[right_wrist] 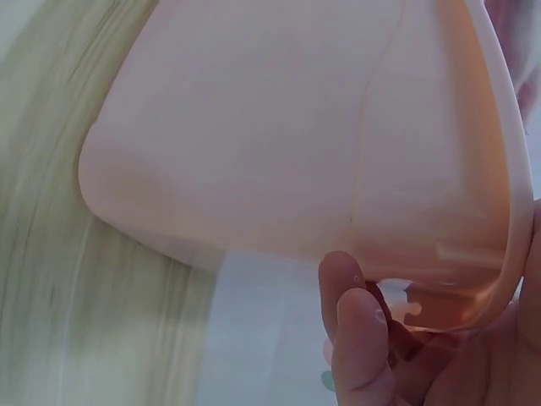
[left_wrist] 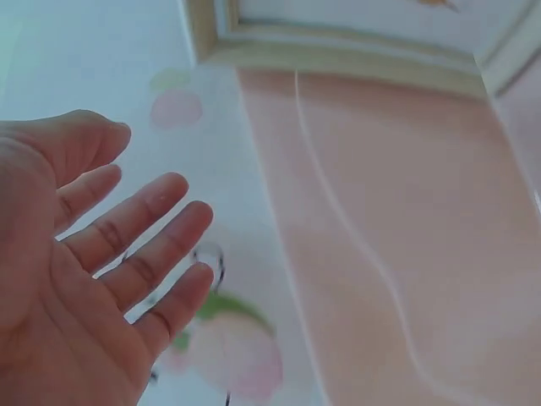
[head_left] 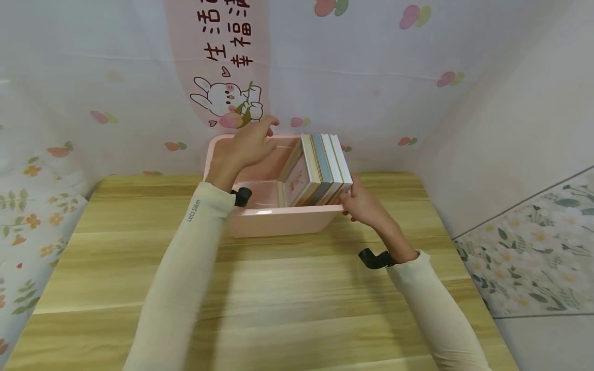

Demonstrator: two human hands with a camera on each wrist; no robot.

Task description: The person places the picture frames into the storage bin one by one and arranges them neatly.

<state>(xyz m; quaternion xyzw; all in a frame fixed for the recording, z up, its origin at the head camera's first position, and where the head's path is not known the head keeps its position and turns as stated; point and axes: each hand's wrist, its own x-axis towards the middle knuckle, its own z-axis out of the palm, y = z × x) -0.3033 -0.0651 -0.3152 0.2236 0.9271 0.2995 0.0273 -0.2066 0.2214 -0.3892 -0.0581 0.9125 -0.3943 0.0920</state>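
Note:
A pink plastic bin [head_left: 278,222] sits against the back of the table, its right end raised and tilted. Several picture frames [head_left: 325,165] with cream, blue and white edges stand packed together in its right half; in the left wrist view one frame [left_wrist: 338,59] shows a pale wooden border. My right hand [head_left: 364,205] grips the bin's right end, its fingers [right_wrist: 362,338] curled at the handle opening under the rim. Above the left part of the bin hovers my left hand [head_left: 252,144], fingers spread and holding nothing, as the left wrist view shows.
The wood-grain table [head_left: 287,299] extends in front of the bin. Behind it hangs a white cloth [head_left: 352,67] with a rabbit print and fruit patterns. A pale panel [head_left: 524,103] borders the right side, and floral cloth [head_left: 37,206] the left.

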